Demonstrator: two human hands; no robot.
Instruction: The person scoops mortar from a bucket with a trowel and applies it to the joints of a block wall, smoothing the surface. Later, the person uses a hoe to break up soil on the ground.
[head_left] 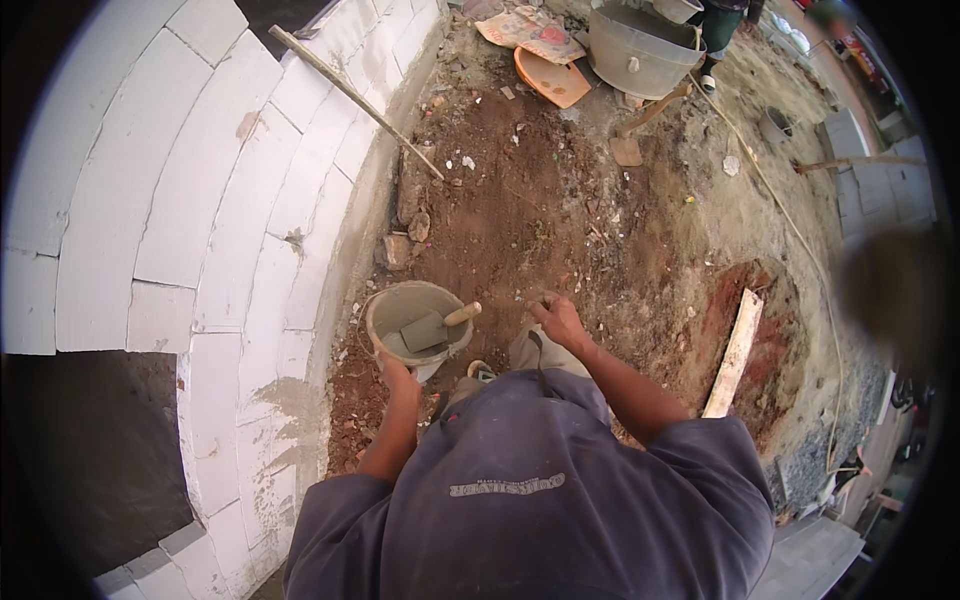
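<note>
My left hand [397,374] grips the near rim of a grey mortar bucket [378,318], held in front of me beside the wall. Inside the bucket lies a trowel [425,331] with a flat, mortar-coated blade; its wooden handle [462,314] rests over the right rim. Wet grey mortar coats the bucket's inside. To the right, away from the bucket, my right hand [562,321] is raised above my knee with its fingers curled together. Whether anything small is between those fingers, I cannot make out.
A white block wall [240,190] with an opening runs along the left, a wooden pole [350,90] leaning on it. Ahead stand a large tub [640,60], an orange basin [552,78] and a person's leg [712,60]. A plank [735,350] and a hose [790,205] lie right.
</note>
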